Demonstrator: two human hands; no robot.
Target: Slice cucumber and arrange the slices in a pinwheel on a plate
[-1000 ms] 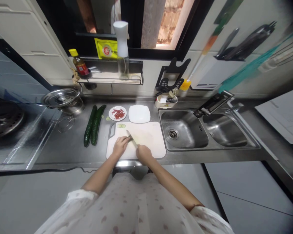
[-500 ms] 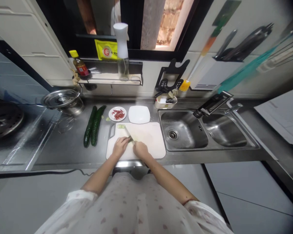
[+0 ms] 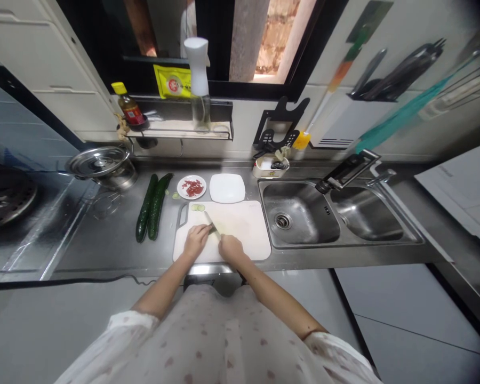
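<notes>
A white cutting board (image 3: 248, 229) lies on the steel counter in front of me. My left hand (image 3: 195, 241) presses curled fingers on a piece of cucumber (image 3: 213, 229) on the board. My right hand (image 3: 230, 249) is closed round the handle of a knife (image 3: 212, 223), whose blade angles up and left right beside my left fingers. A few cucumber slices (image 3: 198, 207) sit at the board's far left corner. Two whole cucumbers (image 3: 152, 206) lie side by side left of the board.
Behind the board stand a small plate of chopped red chilli (image 3: 191, 187) and a bare white plate (image 3: 227, 188). A double sink (image 3: 336, 216) with a tap is to the right. A lidded steel pot (image 3: 102, 164) and the stove are at the left. Bottles stand on the wall shelf.
My right hand with the knife has shifted a little left, closer to my left hand. The left hand has barely moved.
</notes>
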